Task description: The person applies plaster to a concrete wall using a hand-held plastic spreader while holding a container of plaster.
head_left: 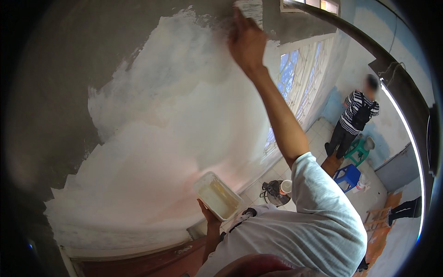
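The left hand [211, 216] is partly hidden by the tub [206, 179].

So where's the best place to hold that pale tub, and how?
I'd hold the tub by its long outer side, coming from the left and below, where the left grip has it. It's boxy and open-topped with no handle showing, so holding there leaves the opening free.
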{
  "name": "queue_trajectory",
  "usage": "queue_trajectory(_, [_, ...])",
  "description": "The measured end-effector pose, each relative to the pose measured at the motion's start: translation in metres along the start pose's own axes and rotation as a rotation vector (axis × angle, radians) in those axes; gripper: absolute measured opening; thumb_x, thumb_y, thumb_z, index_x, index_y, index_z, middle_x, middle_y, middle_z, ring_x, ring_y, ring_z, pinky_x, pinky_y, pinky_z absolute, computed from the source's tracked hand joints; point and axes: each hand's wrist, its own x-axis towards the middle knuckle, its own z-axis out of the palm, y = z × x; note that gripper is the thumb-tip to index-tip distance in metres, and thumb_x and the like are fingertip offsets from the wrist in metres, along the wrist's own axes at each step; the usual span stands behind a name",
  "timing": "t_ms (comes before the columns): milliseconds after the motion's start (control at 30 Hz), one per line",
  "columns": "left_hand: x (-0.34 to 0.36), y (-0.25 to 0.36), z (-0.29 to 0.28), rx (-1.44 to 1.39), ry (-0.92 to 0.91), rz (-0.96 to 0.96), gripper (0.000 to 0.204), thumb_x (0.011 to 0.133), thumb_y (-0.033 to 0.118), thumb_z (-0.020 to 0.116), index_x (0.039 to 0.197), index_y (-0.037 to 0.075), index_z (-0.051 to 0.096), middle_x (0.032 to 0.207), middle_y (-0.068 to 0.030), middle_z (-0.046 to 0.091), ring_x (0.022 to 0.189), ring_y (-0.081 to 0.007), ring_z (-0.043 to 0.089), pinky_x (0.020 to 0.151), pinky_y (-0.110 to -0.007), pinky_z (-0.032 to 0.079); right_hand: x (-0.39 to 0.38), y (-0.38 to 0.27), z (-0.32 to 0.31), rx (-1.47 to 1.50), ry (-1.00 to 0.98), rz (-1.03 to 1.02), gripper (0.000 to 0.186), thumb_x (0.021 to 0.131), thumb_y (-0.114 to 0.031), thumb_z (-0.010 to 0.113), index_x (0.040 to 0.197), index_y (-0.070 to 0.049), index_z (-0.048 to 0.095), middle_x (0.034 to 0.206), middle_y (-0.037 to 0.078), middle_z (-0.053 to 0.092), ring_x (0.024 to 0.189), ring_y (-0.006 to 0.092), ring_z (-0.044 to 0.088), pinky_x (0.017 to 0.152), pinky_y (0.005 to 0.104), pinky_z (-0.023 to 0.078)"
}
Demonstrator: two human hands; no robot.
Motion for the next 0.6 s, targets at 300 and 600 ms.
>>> queue_trajectory(300, [-0.004,0.005,0.008,-0.014,-0.035,0.020,0.072,0.101,0.069,0.037,0.153,0.019,0.041,0.148,-0.0061,0.051,0.132,-0.0298,0.053,0.107,-0.050,0.047,-0.024,-0.081,-0.030,0.467,-0.177,0.190,0.041,0.089,-0.005,0.062,0.129,-0.005,0.066,0.082,0.013,0.066,0.065,0.0197,0.063,0.058,0.0353,0.053])
queue_trajectory(600, [0.007,-0.008,0.037,-0.064,-0.045,-0.011,0.072,0.102,0.068,0.038,0.153,0.017,0.040,0.146,-0.0064,0.053,0.131,-0.0285,0.054,0.108,-0.048,0.047,-0.044,0.024,-0.071,1.275,-0.086,1.176,0.029,0.103,-0.012,0.050,0.122,0.007,0.060,0.112,0.016,0.069,0.102,0.0251,0.070,0.093,0.0389,0.060])
